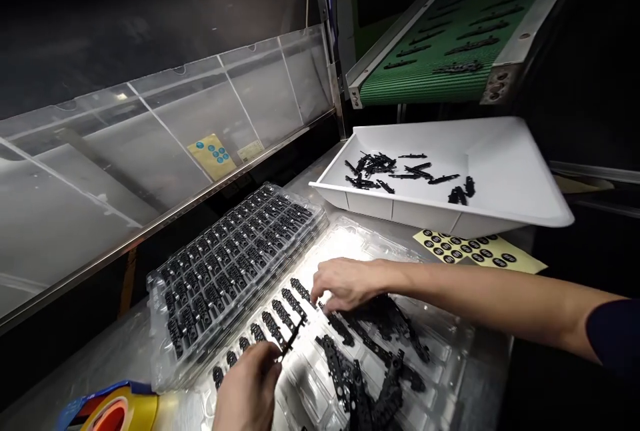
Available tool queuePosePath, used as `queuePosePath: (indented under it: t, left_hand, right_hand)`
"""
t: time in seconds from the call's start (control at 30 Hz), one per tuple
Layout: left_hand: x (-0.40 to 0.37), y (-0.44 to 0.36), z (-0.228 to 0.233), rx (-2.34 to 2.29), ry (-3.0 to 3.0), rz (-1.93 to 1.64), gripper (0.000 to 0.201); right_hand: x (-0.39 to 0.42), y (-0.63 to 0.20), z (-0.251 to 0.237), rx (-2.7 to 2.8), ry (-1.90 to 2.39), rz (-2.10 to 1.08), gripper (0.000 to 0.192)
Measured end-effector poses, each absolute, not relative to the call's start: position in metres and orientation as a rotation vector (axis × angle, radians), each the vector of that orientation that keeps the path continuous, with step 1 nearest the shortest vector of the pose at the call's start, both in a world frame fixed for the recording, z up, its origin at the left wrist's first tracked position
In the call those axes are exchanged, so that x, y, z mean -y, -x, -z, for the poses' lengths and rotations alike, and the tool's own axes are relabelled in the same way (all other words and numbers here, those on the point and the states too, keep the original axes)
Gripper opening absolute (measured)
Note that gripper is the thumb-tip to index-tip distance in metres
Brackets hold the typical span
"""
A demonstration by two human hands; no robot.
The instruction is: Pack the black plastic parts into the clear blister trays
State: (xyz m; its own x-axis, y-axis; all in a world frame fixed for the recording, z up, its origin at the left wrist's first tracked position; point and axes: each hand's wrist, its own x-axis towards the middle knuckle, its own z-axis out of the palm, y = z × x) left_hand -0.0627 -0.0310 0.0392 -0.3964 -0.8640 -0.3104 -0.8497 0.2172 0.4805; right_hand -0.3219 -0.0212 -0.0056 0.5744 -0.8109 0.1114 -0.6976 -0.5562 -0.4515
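The left hand (247, 387) sits closest, at six o'clock, its fingers pinched together on a slim black plastic part (291, 341) that slants up toward one o'clock over the clear blister tray (450, 344) on the counter (100, 357). The right hand (345, 282) reaches in from three o'clock with the fingers bent and loosely apart, the tips touching a part in the tray's filled rows; whether it grips anything cannot be told.

At one o'clock, farthest off, a green conveyor belt (450, 37) slopes down, carrying black parts. At nine to eleven o'clock stands a clear plastic guard panel (150, 151) bearing a yellow label (211, 155) with blue dots; its print is too small to read. Below the belt's end, at two o'clock, a white bin (500, 171) holds a scatter of black parts. At ten o'clock from the left hand, a stack of filled blister trays (235, 257) lies just beside the working tray. A loose heap of black parts (380, 351) lies in the working tray at four o'clock from the right hand. A yellow sticker sheet (475, 251) with black ovals pokes out under the bin, its writing illegible. A yellow and blue tape roll (117, 411) lies at seven o'clock.
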Motion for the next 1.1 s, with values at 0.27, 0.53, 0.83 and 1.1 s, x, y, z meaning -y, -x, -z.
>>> queuePosePath:
  t: [0.27,0.53,0.83,1.1]
  left_hand:
    - [0.046,0.118,-0.013,2.049,-1.744,0.918,0.046]
    - [0.029,0.170,-0.002,2.542,-1.602,0.074,0.040]
    - [0.020,0.183,-0.003,2.732,-1.444,-0.605,0.045]
    - [0.025,0.186,-0.001,2.840,-1.374,-0.615,0.044]
  right_hand:
    - [-0.012,0.318,0.011,-1.458,2.367,0.469,0.013]
    - [-0.046,0.360,-0.011,-1.551,1.947,1.066,0.008]
    - [-0.007,0.363,-0.010,-1.753,2.091,1.297,0.016]
    - [0.033,0.350,0.013,-1.813,2.393,0.813,0.016]
